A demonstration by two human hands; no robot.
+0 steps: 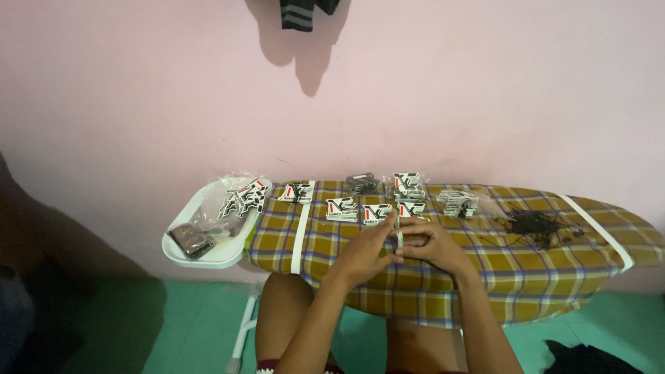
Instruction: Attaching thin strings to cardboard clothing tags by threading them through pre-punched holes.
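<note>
Both hands meet near the middle of the checked yellow-and-purple ironing board (415,277): the left hand (366,253) and right hand (433,244) pinch a small white card tag (400,239) between fingertips. It looks light, thin and bendable, best gripped by its edges.
</note>
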